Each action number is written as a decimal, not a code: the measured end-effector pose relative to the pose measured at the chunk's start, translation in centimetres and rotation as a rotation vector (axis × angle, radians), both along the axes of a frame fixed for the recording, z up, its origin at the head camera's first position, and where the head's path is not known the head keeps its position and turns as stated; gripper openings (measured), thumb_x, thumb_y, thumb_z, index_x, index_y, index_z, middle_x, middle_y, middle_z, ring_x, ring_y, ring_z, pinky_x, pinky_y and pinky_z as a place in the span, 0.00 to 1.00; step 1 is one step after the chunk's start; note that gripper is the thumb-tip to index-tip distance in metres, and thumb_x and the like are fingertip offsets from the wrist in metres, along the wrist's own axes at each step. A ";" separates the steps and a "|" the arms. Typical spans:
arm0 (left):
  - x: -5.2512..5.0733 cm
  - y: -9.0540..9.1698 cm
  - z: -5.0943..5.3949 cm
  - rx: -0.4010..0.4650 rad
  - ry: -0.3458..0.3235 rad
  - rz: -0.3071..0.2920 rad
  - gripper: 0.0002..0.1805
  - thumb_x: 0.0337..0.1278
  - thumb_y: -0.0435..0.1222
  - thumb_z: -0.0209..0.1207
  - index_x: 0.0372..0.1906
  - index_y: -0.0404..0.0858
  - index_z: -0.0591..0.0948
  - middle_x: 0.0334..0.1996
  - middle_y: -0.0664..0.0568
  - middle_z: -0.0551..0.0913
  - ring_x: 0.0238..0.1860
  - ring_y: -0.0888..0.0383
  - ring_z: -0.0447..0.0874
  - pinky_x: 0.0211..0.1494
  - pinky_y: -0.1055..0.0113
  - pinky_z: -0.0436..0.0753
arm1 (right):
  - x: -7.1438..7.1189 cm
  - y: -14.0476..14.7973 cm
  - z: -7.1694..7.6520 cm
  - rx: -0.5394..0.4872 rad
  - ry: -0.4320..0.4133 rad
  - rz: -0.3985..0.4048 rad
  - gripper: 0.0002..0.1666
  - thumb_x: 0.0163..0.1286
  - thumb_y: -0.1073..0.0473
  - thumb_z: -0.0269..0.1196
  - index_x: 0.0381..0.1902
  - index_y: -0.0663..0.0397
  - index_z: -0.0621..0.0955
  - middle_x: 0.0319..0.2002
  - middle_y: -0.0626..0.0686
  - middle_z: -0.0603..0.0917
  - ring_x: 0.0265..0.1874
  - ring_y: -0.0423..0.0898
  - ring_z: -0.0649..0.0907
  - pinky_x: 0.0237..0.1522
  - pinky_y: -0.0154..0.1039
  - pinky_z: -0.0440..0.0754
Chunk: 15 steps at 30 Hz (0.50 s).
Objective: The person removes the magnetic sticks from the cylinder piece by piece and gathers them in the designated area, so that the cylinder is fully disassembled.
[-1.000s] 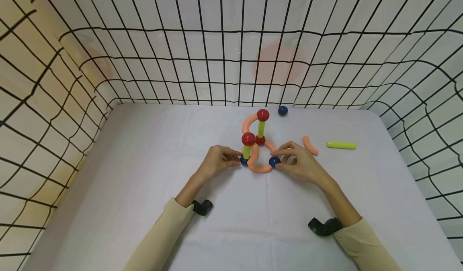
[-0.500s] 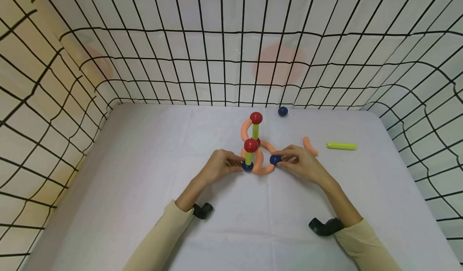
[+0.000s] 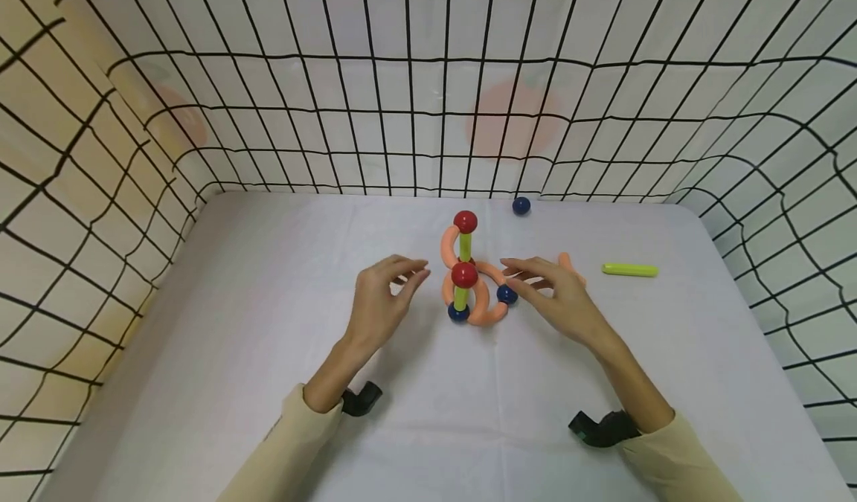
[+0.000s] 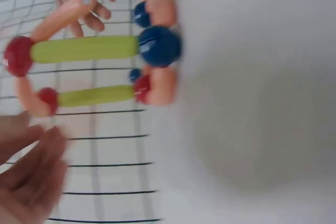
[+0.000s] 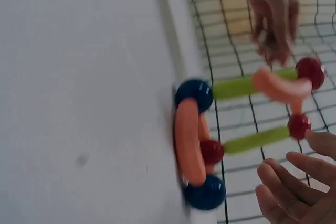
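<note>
A construction of balls and rods stands on the white cloth. Two green rods [image 3: 460, 299] rise from its base, each topped by a red ball [image 3: 465, 274]. Orange curved rods [image 3: 449, 248] link its balls above and below. At the base sit a blue ball [image 3: 458, 311] on the left and another blue ball [image 3: 506, 294] on the right. My left hand [image 3: 380, 301] hovers to the left, fingers loosely bent and holding nothing. With spread fingers, my right hand [image 5: 299, 187] is close by the right blue ball; whether a fingertip touches it is unclear.
A loose blue ball [image 3: 521, 205] lies at the back edge. To the right are a loose orange curved rod [image 3: 566, 261], partly behind my right hand, and a loose green rod [image 3: 629, 270]. Black wire mesh [image 3: 415, 115] surrounds the table's back and sides.
The construction has turned slightly, its upper part shifting left. My left hand has let go of the left base ball and drawn back left. My right fingers have loosened from the right blue ball.
</note>
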State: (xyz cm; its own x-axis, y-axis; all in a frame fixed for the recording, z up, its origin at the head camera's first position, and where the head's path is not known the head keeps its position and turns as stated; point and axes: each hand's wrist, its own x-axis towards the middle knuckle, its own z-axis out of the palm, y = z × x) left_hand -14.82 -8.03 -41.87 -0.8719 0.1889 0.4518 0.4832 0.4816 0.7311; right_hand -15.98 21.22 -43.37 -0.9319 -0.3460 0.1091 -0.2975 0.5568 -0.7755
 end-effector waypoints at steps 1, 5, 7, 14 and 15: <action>0.0 0.1 0.5 0.014 0.088 0.021 0.11 0.61 0.31 0.70 0.47 0.32 0.90 0.42 0.45 0.91 0.42 0.52 0.89 0.46 0.61 0.89 | 0.2 -0.4 0.1 -0.053 -0.038 0.016 0.25 0.78 0.54 0.62 0.70 0.49 0.78 0.62 0.55 0.85 0.58 0.52 0.84 0.57 0.45 0.83; 0.1 1.2 1.6 -0.022 0.288 -0.035 0.22 0.54 0.32 0.75 0.55 0.34 0.88 0.52 0.42 0.88 0.55 0.48 0.85 0.56 0.53 0.83 | 1.0 -2.0 -0.2 -0.276 -0.214 0.106 0.30 0.79 0.56 0.61 0.76 0.46 0.71 0.73 0.53 0.76 0.66 0.50 0.80 0.63 0.33 0.79; 0.1 1.8 1.7 -0.074 0.314 -0.086 0.26 0.51 0.35 0.77 0.57 0.36 0.87 0.56 0.43 0.87 0.58 0.48 0.84 0.58 0.53 0.80 | 1.2 -2.5 -0.5 -0.357 -0.268 0.129 0.32 0.79 0.58 0.61 0.78 0.46 0.69 0.77 0.51 0.71 0.68 0.48 0.79 0.64 0.29 0.79; -0.4 2.8 1.4 -0.166 0.378 -0.125 0.24 0.47 0.35 0.79 0.53 0.37 0.89 0.52 0.47 0.89 0.55 0.54 0.87 0.61 0.52 0.76 | 1.8 -2.9 -0.6 -0.410 -0.267 0.085 0.33 0.77 0.57 0.64 0.77 0.43 0.71 0.70 0.52 0.78 0.62 0.43 0.83 0.62 0.29 0.81; -0.5 2.8 1.4 -0.167 0.391 -0.131 0.23 0.47 0.34 0.79 0.53 0.37 0.90 0.51 0.48 0.90 0.53 0.55 0.87 0.61 0.52 0.75 | 1.9 -2.8 -0.6 -0.411 -0.271 0.082 0.33 0.76 0.57 0.64 0.76 0.43 0.72 0.69 0.53 0.79 0.62 0.43 0.83 0.62 0.29 0.81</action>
